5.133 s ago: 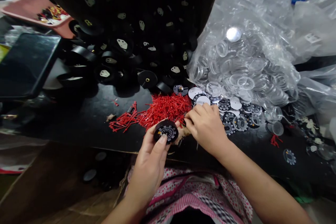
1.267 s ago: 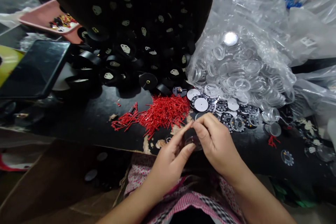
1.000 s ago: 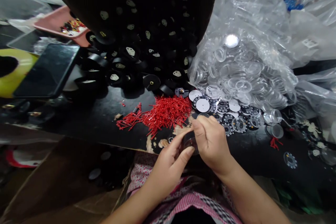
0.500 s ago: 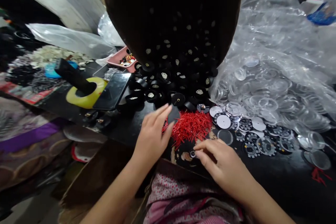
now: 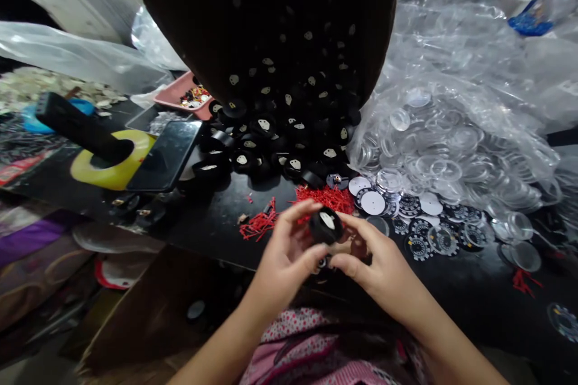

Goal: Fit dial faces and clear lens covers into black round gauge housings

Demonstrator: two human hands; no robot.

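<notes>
A small black round case (image 5: 326, 230) with a white patch on it is held up between my two hands, above the front of the black table. My left hand (image 5: 277, 258) has its fingers and thumb closed around the left side of the case. My right hand (image 5: 383, 261) grips from the right, index finger against the case and thumb below it. Under the case, between the thumbs, a small shiny round piece (image 5: 322, 263) shows in part. Just behind my hands lies a heap of thin red pointers (image 5: 332, 197), with a smaller cluster of red pointers (image 5: 259, 222) to the left.
Several black cases (image 5: 262, 126) spill from a dark wide-mouthed container (image 5: 271, 12) at the back. Printed dials (image 5: 419, 243) and clear discs (image 5: 445, 168) lie right, beside a plastic bag (image 5: 442, 42). Leftward are a phone (image 5: 167, 153), a yellow tape roll (image 5: 102, 171) and a pink tray (image 5: 174, 91).
Both hands have come together around a black case, now lifted off the table. Before, my left hand reached over the red heap and my right hand was at a small round piece. The view has shifted.
</notes>
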